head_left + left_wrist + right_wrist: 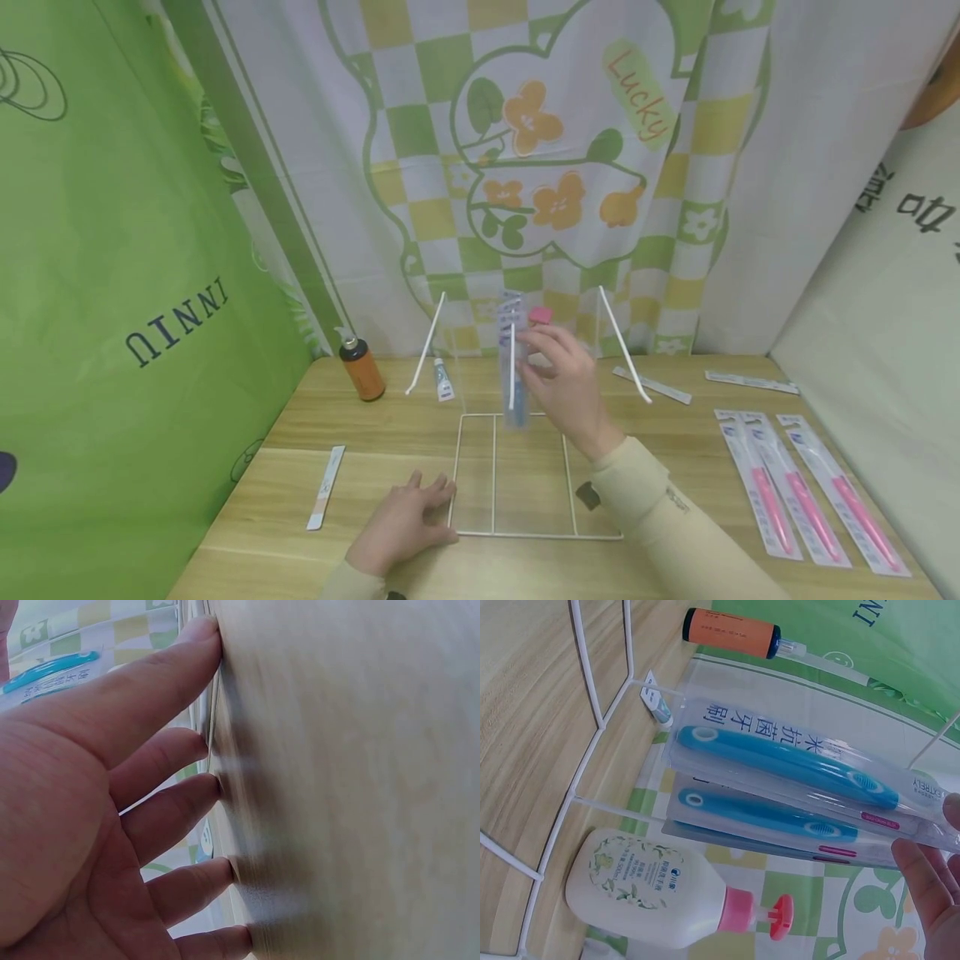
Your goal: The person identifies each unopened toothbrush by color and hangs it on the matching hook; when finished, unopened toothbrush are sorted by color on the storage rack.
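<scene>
— Toothbrush packs (780, 776), the blue ones, are pinched upright in the right hand (570, 387) over the wire rack (525, 475), mid-surface.

— And the left hand (405, 521)?

— Flat on the surface, fingers (161, 761) straight, touching the rack's near-left corner, gripping nothing.

— What's in the rack?

— A white lotion bottle (641, 889) with a pink pump, at its back. Pink toothbrush packs (806, 496) lie unplaced by the right edge, so I'd judge it's barely begun.
</scene>
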Demonstrator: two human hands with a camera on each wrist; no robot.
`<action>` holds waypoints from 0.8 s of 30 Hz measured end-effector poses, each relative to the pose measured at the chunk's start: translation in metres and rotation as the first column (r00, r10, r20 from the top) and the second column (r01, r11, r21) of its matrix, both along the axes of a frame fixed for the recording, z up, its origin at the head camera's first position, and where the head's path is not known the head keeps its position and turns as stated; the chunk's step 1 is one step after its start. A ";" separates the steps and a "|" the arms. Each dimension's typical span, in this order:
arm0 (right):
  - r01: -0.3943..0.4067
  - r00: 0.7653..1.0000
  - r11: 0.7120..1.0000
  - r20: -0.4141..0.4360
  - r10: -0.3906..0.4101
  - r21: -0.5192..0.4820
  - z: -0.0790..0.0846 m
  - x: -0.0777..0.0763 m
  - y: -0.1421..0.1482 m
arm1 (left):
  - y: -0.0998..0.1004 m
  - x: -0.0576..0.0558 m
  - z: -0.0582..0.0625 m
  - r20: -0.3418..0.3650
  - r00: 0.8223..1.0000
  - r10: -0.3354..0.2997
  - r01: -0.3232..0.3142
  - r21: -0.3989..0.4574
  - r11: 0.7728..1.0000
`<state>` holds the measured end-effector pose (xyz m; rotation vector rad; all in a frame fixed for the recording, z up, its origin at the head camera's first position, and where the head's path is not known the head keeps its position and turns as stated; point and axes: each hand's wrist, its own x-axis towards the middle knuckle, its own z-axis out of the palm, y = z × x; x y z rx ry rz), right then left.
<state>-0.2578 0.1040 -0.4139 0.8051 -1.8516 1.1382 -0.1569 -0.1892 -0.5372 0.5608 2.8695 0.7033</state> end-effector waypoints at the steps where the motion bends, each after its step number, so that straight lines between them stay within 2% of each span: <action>1: -0.001 1.000 1.000 0.000 0.001 0.000 0.000 0.000 0.000 | 0.000 0.000 0.000 0.000 1.000 0.000 0.000 0.000 1.000; 16: 0.001 1.000 1.000 -0.015 -0.001 -0.019 -0.004 -0.002 0.000 | -0.001 0.001 0.000 -0.004 1.000 0.001 -0.001 0.000 1.000; 24: 0.000 1.000 1.000 0.031 0.001 -0.016 -0.015 -0.001 0.014 | 0.000 0.001 0.000 -0.008 1.000 -0.008 0.008 -0.006 1.000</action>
